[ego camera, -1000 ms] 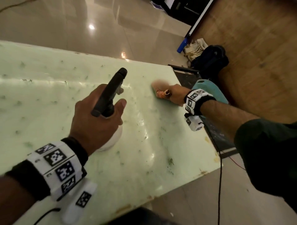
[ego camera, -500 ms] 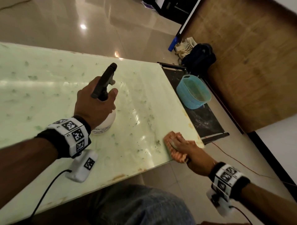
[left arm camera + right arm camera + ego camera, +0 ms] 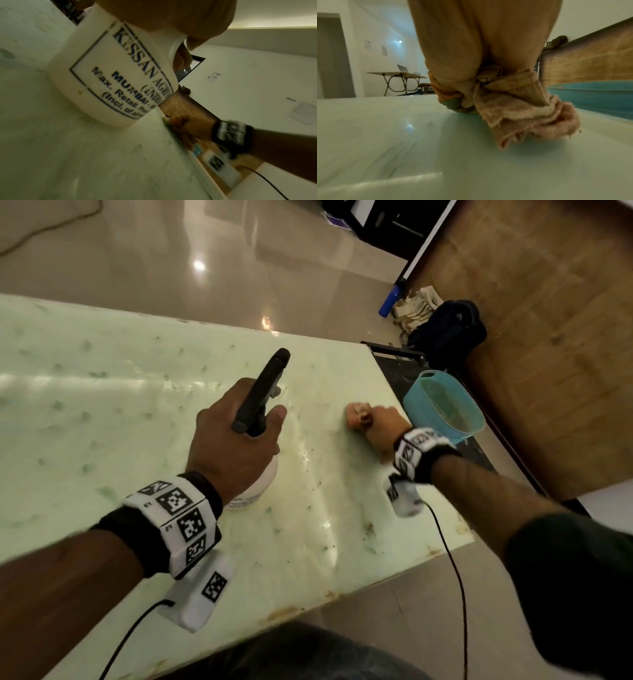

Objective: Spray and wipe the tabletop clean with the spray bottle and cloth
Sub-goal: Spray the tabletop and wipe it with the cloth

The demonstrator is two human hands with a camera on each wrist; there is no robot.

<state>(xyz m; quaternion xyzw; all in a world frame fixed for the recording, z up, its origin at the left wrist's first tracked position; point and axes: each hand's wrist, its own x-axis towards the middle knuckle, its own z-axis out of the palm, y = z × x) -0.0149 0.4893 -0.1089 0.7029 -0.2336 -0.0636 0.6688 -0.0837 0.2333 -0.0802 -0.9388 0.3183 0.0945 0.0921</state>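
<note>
A white spray bottle (image 3: 255, 489) (image 3: 109, 75) with a black trigger head (image 3: 262, 392) stands on the pale green tabletop (image 3: 102, 412). My left hand (image 3: 236, 440) grips its neck from above. To the right, near the table's right edge, my right hand (image 3: 383, 422) clutches a bunched pinkish-orange cloth (image 3: 358, 414) (image 3: 522, 108) and presses it onto the surface. The cloth also shows past the bottle in the left wrist view (image 3: 178, 121). Dark specks and smears dot the tabletop.
A blue plastic basket (image 3: 445, 409) sits on the floor just beyond the table's right edge, close to my right hand. Dark bags (image 3: 448, 330) lie against a wooden panel (image 3: 548, 320) farther back. Cables (image 3: 452, 570) hang from both wrist units.
My right hand has swept the cloth from the table's near right edge back toward the far right area beside the basket. The left hand has stayed on the bottle.
</note>
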